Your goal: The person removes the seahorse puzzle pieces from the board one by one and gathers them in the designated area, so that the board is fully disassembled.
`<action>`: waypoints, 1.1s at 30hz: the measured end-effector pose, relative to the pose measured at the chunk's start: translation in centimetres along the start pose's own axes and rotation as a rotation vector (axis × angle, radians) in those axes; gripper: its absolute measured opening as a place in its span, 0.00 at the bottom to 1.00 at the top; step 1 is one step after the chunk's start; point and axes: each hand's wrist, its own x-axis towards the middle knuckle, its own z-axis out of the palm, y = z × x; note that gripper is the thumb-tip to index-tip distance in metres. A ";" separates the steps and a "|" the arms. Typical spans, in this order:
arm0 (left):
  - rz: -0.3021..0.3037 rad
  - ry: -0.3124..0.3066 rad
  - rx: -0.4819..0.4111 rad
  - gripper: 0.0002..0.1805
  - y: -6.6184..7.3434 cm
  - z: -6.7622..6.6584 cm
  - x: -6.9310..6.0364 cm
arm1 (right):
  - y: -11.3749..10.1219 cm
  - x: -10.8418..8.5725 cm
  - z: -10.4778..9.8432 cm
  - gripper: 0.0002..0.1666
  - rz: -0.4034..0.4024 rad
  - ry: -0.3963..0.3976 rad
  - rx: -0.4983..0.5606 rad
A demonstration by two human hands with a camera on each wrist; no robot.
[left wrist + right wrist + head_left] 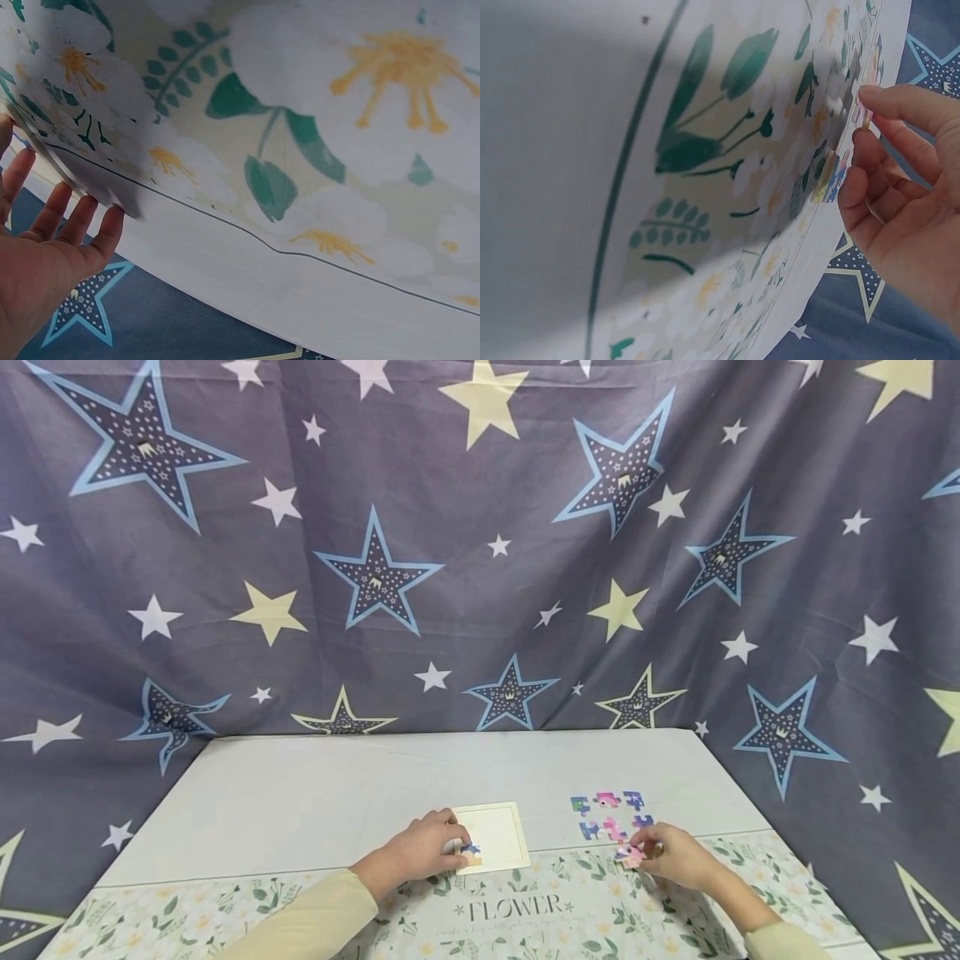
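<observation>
A cream puzzle tray [495,837] with a raised rim lies on the table in front of me. One blue and peach puzzle piece [471,853] sits in its lower left corner. My left hand [420,850] grips the tray's left side, thumb near that piece; in the left wrist view its fingertips touch the tray edge. To the right, my right hand [678,857] pinches a pink puzzle piece [630,857] between thumb and finger. Just beyond it, several loose jigsaw pieces [607,800], pink, blue and purple, lie in rows.
Under everything is a white table [337,802], its near part covered by a floral mat [525,893] printed with "FLOWER". Behind and beside the table hangs a dark cloth [420,660] with stars.
</observation>
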 end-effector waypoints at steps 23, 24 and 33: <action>0.007 -0.011 0.011 0.19 0.0 0.2 0.1 | 0.2 0.4 0.6 0.17 0.065 -0.026 0.010; 0.007 -0.010 0.011 0.19 0.0 0.2 0.1 | 0.2 0.4 0.6 0.17 0.065 -0.026 0.008; 0.001 -0.009 0.003 0.18 0.0 0.1 0.1 | 0.4 0.8 0.7 0.17 0.086 -0.019 -0.007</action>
